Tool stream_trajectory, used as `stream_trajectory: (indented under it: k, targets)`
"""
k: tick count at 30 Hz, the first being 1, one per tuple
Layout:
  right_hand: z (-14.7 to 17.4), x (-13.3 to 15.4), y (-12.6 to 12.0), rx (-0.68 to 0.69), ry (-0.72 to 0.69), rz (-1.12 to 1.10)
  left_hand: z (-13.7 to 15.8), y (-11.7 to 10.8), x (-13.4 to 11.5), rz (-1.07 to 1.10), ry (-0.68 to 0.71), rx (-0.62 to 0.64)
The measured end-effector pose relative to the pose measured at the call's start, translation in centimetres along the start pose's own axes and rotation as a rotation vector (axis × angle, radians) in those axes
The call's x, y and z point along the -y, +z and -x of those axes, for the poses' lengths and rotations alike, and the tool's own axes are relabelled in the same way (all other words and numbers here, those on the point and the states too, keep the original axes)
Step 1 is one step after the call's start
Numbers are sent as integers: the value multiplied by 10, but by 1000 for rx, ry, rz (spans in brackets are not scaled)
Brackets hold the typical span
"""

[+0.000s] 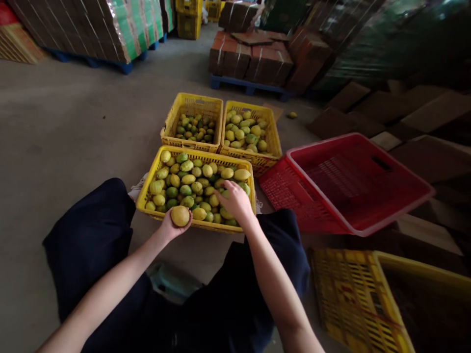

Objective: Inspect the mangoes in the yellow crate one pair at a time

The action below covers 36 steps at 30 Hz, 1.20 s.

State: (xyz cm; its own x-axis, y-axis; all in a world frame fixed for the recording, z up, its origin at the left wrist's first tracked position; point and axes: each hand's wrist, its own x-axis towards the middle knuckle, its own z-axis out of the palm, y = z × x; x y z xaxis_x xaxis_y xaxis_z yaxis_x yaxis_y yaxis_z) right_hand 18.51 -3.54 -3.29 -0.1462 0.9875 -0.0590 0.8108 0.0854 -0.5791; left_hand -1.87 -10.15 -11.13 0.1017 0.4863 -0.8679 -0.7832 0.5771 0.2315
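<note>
A large yellow lemon [180, 215] rests in my left hand [171, 226], whose fingers curl around it at the near edge of a yellow crate [206, 224]. That crate holds many lemons, some yellow and some green. Over the right part of the crate reaches my right hand [236, 200], palm down, with thumb and fingers apart just above the fruit. I see nothing held in it, though its fingertips are close to the lemons below. Behind stand two more yellow crates: the left one [171, 120] with small greenish fruit, the right one [274, 135] with yellower lemons.
To the right, a red crate [312, 196] stands tilted, and a yellow crate [346, 289] sits nearer me. A loose lemon [292, 115] lies on the floor. Flattened cardboard [430, 152] is piled at right. Strapped cartons [250, 59] sit on a blue pallet [235, 84] behind.
</note>
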Motion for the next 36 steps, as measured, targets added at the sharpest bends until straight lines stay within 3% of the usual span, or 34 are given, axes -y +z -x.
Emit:
stream_trajectory:
  k: [6, 12, 18, 23, 27, 32, 36]
  targets:
    - [-24, -51, -22, -73, 254, 205, 1, 6, -4, -34, 25, 13]
    - [-19, -91, 9, 14, 402, 280, 8, 6, -12, 3, -95, 81]
    - [-1, -112, 40, 32, 239, 173, 13, 7, -19, -6, -109, 73]
    - [-1, -113, 41, 61, 67, 133, 16, 3, -24, -18, -158, 142]
    - [-34, -112, 26, -8, 131, 302, 17, -1, -26, -110, -165, 214]
    - [-94, -113, 12, 110, 151, 614, 9, -5, -24, -395, -187, 448]
    - [-123, -109, 15, 143, 117, 660, 1, -12, -19, -462, -166, 568]
